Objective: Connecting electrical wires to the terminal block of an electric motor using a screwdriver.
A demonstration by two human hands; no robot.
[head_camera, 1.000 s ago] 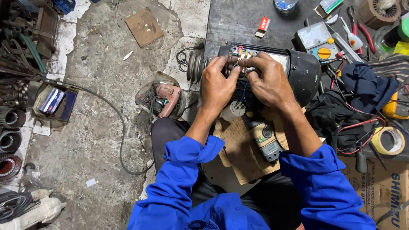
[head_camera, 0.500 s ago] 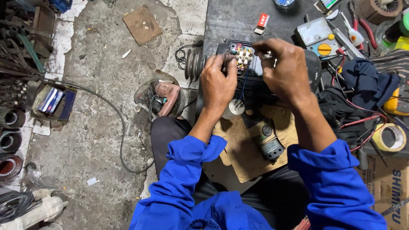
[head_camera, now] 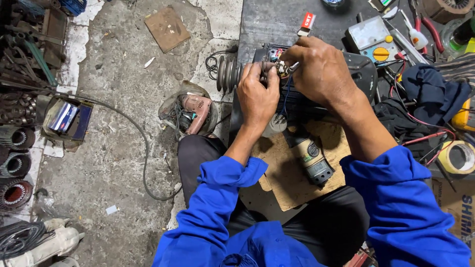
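Note:
A black electric motor (head_camera: 358,69) with a grooved pulley (head_camera: 228,74) on its left end lies on a dark metal bench top (head_camera: 269,22). Its terminal box faces up, with coloured wires showing between my fingers. My left hand (head_camera: 257,96) pinches the wires at the terminals. My right hand (head_camera: 321,71) is closed over the same spot and holds a small metal tool (head_camera: 286,67) against the terminals. A black multimeter (head_camera: 311,157) lies on a piece of cardboard (head_camera: 287,175) on my lap, just below both hands.
A pink power drill (head_camera: 194,113) lies in a round housing on the concrete floor, left of the bench. Red-handled pliers (head_camera: 429,27), a grey meter box with a yellow knob (head_camera: 371,39), tape rolls (head_camera: 457,157) and dark cloth crowd the right. Motor stators (head_camera: 17,165) line the left edge.
Both hands have risen from the motor's body to its terminal box. My right hand now covers the terminals with the small tool. The view has shifted slightly.

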